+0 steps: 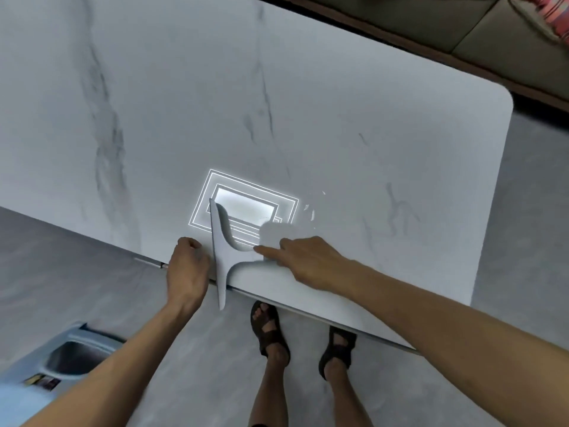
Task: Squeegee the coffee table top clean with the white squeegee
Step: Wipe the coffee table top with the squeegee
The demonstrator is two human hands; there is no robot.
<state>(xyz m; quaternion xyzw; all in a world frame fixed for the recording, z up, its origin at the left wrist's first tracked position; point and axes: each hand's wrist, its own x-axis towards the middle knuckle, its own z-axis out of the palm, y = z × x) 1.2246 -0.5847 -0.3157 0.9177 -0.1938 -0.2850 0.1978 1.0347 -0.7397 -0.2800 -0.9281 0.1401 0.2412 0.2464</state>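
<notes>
Head view. White squeegee [224, 251] flat on the coffee table [338, 118], at the table's near edge and roughly midway along it. Blade [220, 291] set crosswise to that edge, its far end on the table top, its near end sticking out past the edge over the floor [77, 272]. Handle [272, 237] branching off toward the table's right end, blurred where the grip begins.

Right hand [311, 263] on the table top near the near edge, wrapped round the handle from above, index finger [266, 249] laid straight along it toward the blade, other fingers curled about the handle. Left hand [187, 269] at the table's near edge, just beside the blade on the side away from the handle, back of the hand up, fingers bent down out of sight; impossible to tell whether gripping the edge or merely resting there.

On the table top, just behind the squeegee, a bright rectangular light reflection [246, 208], partly covered by blade and handle. Beside it, toward the table's right end, a few small wet smears [311, 212]. Grey veining across the rest of the top.

Beyond the table's far edge, a sofa [446, 29] with a striped cloth [551, 16]. Below the near edge, two sandalled feet [271, 331] on the floor, and off toward the table's left end a blue container [74, 355] with a dark opening.
</notes>
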